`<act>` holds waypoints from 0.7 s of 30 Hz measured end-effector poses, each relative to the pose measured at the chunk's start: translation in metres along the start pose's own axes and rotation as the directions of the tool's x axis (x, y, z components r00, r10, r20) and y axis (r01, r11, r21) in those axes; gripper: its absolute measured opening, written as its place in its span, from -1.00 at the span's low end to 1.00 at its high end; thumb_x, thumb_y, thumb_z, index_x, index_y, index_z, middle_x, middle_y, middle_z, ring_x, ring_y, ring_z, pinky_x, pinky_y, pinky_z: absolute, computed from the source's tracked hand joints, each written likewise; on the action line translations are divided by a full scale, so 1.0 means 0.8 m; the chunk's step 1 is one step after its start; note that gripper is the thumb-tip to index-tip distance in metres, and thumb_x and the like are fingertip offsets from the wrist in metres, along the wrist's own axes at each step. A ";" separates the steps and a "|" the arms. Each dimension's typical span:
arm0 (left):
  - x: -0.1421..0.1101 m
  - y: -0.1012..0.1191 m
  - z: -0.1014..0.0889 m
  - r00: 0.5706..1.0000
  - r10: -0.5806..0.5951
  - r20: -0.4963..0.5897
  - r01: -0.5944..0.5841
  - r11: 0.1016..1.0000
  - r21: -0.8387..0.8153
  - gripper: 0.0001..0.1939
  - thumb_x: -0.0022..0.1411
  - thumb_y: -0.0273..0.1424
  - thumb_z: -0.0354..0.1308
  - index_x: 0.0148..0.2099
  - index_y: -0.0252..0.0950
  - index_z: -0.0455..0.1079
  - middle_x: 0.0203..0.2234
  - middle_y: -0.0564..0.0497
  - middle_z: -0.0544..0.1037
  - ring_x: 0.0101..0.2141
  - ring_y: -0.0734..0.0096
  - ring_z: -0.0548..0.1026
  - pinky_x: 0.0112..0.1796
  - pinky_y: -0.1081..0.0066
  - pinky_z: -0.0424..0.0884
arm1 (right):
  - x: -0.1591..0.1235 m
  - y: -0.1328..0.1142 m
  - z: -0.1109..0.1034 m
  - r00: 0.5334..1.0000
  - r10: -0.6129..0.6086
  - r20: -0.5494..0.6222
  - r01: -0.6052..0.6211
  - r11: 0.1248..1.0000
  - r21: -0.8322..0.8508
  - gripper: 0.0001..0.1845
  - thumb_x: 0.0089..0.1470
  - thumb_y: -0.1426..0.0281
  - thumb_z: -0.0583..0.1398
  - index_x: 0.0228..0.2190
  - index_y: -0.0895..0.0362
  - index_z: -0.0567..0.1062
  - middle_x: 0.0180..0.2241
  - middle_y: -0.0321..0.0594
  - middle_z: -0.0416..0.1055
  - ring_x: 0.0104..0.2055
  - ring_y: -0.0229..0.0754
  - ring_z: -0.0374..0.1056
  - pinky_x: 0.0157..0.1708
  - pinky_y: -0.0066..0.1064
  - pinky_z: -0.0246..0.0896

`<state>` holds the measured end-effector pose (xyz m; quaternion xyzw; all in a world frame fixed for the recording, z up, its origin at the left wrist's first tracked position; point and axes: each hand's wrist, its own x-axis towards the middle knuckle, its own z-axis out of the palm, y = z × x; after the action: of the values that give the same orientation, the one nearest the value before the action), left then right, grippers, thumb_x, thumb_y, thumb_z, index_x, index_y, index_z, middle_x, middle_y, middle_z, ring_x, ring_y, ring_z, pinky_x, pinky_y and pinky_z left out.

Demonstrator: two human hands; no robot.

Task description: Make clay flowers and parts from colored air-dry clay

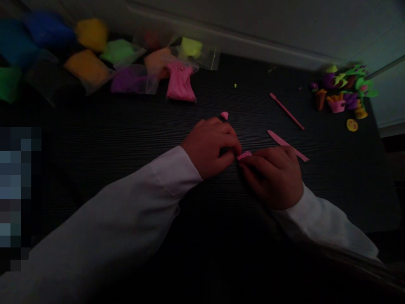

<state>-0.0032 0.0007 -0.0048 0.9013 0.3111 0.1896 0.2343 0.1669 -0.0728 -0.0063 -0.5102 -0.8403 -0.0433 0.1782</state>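
Between my fingertips is a small piece of pink modelling clay point(245, 155), partly covered by the fingers. My left hand point(211, 145) pinches at its left end, thumb and forefinger nearly together. From the other side my right hand point(276, 175) grips the same piece between thumb and fingers. A smaller pink clay lump point(224, 115) lies on the dark table just beyond my left hand. Close to my right hand rests a flat pink modelling knife point(278, 138), its middle behind my knuckles. Farther back lies a thin pink modelling stick point(287, 111).
Bags of coloured clay line the back left, among them a pink bag point(181, 82) and an orange bag point(88, 69). Several small finished clay figures point(336, 103) cluster at the back right. A tiny yellow-green crumb point(235, 85) lies on the black table point(126, 131). A pale wall point(253, 29) borders the back.
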 end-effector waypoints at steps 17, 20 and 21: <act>0.000 0.001 0.001 1.000 -0.019 -0.020 0.019 1.000 0.004 -0.80 -0.02 -0.45 -0.03 -0.35 -0.25 0.40 -0.36 0.04 0.45 -0.26 0.34 0.33 -0.23 0.29 0.20 | 0.003 0.001 0.002 0.997 0.074 0.018 -0.075 0.997 0.031 -0.83 -0.04 0.30 0.09 -0.43 0.10 0.43 -0.46 -0.27 0.36 -0.37 -0.23 0.24 -0.32 -0.34 -0.04; 0.000 0.000 0.001 1.000 -0.017 -0.021 0.017 1.000 0.006 -0.79 -0.02 -0.44 -0.03 -0.34 -0.25 0.40 -0.36 0.04 0.44 -0.26 0.35 0.32 -0.23 0.29 0.19 | 0.004 0.001 0.001 0.994 0.100 0.036 -0.102 0.993 0.063 -0.83 -0.04 0.30 0.09 -0.42 0.11 0.43 -0.45 -0.26 0.36 -0.36 -0.22 0.25 -0.32 -0.34 -0.02; 0.000 0.000 0.001 1.000 -0.015 -0.021 0.015 1.000 0.007 -0.79 -0.02 -0.44 -0.03 -0.34 -0.25 0.40 -0.36 0.04 0.44 -0.26 0.35 0.32 -0.23 0.29 0.19 | 0.004 0.001 0.000 0.993 0.111 0.037 -0.114 0.991 0.075 -0.83 -0.04 0.31 0.09 -0.42 0.11 0.43 -0.45 -0.26 0.36 -0.36 -0.22 0.25 -0.32 -0.34 -0.02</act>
<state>-0.0026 0.0006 -0.0053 0.8979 0.3208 0.1960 0.2291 0.1662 -0.0695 -0.0054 -0.5501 -0.8141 0.0079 0.1861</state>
